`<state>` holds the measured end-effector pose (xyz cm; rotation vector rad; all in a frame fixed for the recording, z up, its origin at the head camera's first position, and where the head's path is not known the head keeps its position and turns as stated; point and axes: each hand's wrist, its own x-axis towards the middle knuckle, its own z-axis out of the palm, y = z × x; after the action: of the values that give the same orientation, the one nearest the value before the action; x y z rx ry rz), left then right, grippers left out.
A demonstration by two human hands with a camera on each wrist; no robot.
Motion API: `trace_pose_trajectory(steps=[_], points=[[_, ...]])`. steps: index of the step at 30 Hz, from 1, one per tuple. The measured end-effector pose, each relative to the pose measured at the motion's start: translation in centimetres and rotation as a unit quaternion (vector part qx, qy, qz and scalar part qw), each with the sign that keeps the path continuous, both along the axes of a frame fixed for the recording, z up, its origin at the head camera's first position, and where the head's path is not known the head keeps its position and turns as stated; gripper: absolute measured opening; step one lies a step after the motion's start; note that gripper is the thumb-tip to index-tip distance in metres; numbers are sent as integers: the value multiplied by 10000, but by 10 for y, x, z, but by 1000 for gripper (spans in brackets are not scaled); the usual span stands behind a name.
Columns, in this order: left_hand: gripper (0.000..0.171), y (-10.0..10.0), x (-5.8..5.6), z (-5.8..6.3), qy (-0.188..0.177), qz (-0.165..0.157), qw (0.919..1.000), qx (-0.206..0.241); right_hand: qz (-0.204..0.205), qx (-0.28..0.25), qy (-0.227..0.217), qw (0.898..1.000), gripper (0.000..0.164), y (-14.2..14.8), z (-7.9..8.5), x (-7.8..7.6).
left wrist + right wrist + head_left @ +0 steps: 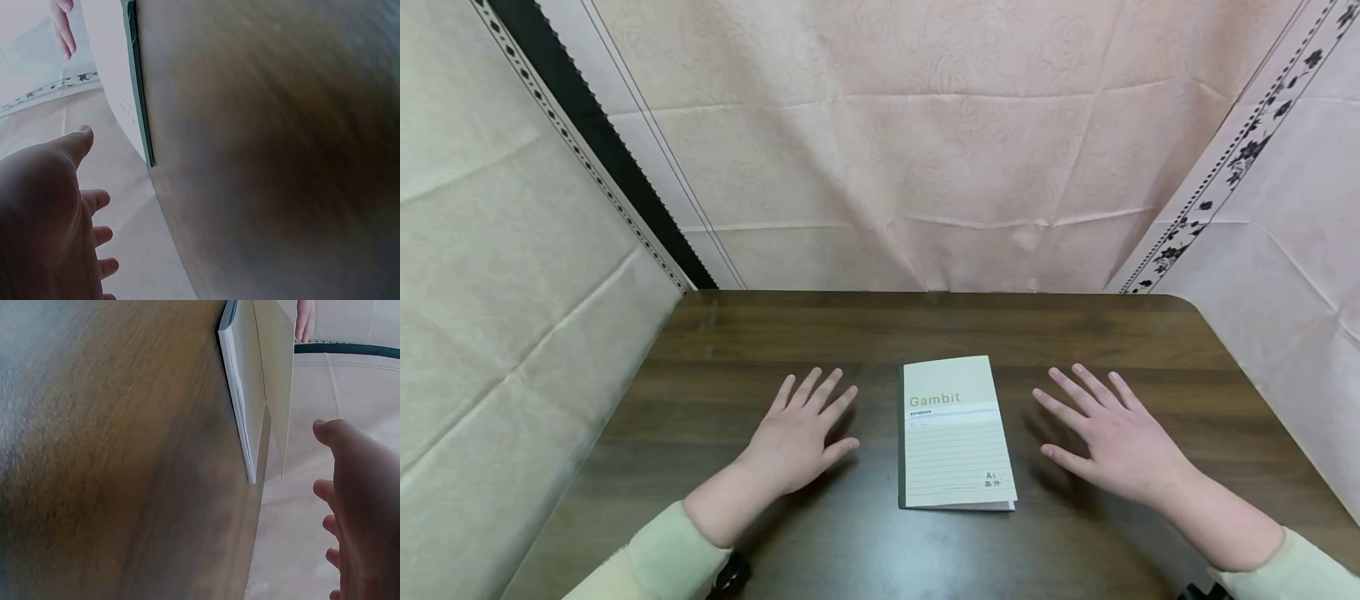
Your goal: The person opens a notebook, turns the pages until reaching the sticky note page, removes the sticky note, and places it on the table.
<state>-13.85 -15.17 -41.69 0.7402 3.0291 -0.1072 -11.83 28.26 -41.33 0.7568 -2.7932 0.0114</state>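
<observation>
A notebook point(955, 450) with a pale cover printed "Gambit" lies on the wooden table between the two hands. Its dark green spine point(139, 87) faces the left hand. In the right wrist view the cover point(275, 375) stands slightly lifted off the pages point(240, 412). My left hand point(797, 437) is held over the table to the left of the notebook, fingers spread, apart from it. To the notebook's right, my right hand point(1116, 442) is also spread and holds nothing.
The brown wooden table point(760, 333) has a rounded far right corner. Behind it hangs a pinkish cloth point(925, 167). Pale cloths also hang at the left point(512, 292) and right point(1300, 275), the right one with a black floral border.
</observation>
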Motion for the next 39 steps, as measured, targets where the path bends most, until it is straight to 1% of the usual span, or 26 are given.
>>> trace_pose_trajectory(steps=[6, 10, 17, 24, 29, 36, 39], points=[[72, 8, 1, -4, -276, -33, 9992, 276, 87, 30, -40, 9999, 69, -1, -5, 1], [72, 15, 2, -5, -476, -86, 9983, 326, 144, 17, -75, 9999, 68, -3, -7, 2], [73, 24, 3, -8, -605, -171, 9972, 400, 262, 93, -200, 9994, 65, -8, -10, 3], [74, 31, -1, -13, -760, -259, 9960, 400, 387, 140, -395, 9984, 61, -13, -14, 4], [75, 35, -4, -17, -786, -288, 9958, 368, 415, 90, -580, 9974, 60, -18, -15, 2], [76, 42, -6, -17, -912, -260, 9950, 302, 431, 60, -779, 9960, 62, -26, -17, 0], [76, 46, -7, -17, -1042, -258, 9938, 285, 440, 55, -855, 9953, 63, -29, -19, 1]])
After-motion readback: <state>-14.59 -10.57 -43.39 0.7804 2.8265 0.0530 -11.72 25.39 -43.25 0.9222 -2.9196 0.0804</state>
